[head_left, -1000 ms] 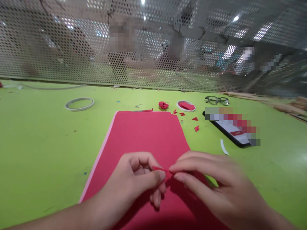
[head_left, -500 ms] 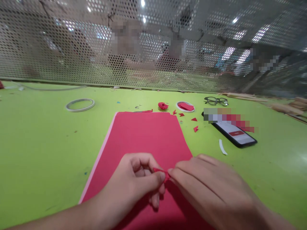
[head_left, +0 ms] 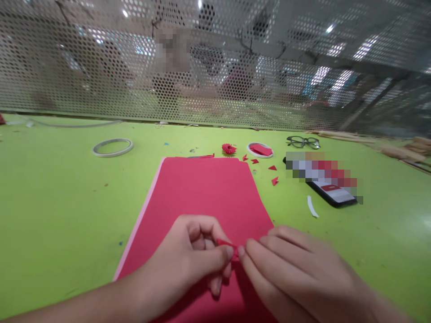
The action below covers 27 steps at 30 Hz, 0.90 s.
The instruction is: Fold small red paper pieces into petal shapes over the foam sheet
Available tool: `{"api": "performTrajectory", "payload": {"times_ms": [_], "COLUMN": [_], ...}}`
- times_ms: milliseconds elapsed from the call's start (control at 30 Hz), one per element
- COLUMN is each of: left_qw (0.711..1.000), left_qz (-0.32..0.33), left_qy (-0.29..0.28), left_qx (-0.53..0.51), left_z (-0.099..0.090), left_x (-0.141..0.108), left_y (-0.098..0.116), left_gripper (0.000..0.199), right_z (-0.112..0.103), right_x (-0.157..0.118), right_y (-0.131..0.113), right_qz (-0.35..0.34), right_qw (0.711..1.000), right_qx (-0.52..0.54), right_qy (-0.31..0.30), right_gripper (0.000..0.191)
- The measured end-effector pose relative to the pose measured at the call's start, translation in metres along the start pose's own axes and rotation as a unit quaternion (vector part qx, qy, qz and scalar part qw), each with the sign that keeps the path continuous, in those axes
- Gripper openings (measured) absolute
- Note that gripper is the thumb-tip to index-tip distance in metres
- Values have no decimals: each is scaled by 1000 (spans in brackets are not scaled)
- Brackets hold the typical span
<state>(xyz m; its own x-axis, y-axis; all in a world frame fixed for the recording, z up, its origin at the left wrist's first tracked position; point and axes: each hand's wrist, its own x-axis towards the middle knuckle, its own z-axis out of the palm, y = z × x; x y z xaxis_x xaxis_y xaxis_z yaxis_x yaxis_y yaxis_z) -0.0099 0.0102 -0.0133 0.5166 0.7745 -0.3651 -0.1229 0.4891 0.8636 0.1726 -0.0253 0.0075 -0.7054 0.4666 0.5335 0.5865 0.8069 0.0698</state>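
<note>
A green table (head_left: 67,193) carries red paper sheets (head_left: 202,193), a paler edge showing along their nine o'clock side. Around them, from their middle, a pale ring (head_left: 97,149) lies at ten o'clock, a spiky red paper piece (head_left: 229,149) just past twelve, and a white-rimmed round holder (head_left: 249,151) with red pieces inside at one. Small folded red bits (head_left: 275,181) and eyeglasses (head_left: 297,142) lie towards two, a partly blurred phone (head_left: 338,194) and a white strip (head_left: 312,207) near three.

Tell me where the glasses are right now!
The glasses are in the head view, toward the far right of the green table, just beyond the phone and right of the white ring holding red paper.
</note>
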Motion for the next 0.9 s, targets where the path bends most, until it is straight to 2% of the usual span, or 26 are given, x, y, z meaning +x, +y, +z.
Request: {"api": "performTrajectory", "payload": {"times_ms": [100,233,333,433,500,633,767,833,900], "left_qw": [1000,1000,1000,1000,1000,999,999,999,999], "left_qz": [6,14,7,9,9,5,25,36,46], "left_qy": [0,13,12,-1,-1,10,-1,6,17], "left_qx": [17,4,-8,11,27,41,22,11,0], "left_z": [3,4,2,0,0,2,2,1,1], "left_x": [0,-2,-2,-1,-1,0,-1,-2,-3], "left_y": [0,-1,-3,-4,-3,0,-2,-4,-4], "left_gripper": [13,14,14,14,14,16,16,18,21], "right_z": [2,7,9,10,11,16,17,14,12], "right_x": [1,1,1,0,-1,-3,-3,-2,-2], "right_y": [0,1,4,6,5,2,0,1,2], "right_qz": [-1,26,44,57,83,132,172,230,314], "right_qw": [1000,997,996,995,989,955,940,922,882], "right_qx": [13,2,21,47,105,255,276,299,347], "right_qy": [-1,77,75,71,69,79,100,87,54], "right_gripper": [58,56,45,43,39,24,15,14,16]}}
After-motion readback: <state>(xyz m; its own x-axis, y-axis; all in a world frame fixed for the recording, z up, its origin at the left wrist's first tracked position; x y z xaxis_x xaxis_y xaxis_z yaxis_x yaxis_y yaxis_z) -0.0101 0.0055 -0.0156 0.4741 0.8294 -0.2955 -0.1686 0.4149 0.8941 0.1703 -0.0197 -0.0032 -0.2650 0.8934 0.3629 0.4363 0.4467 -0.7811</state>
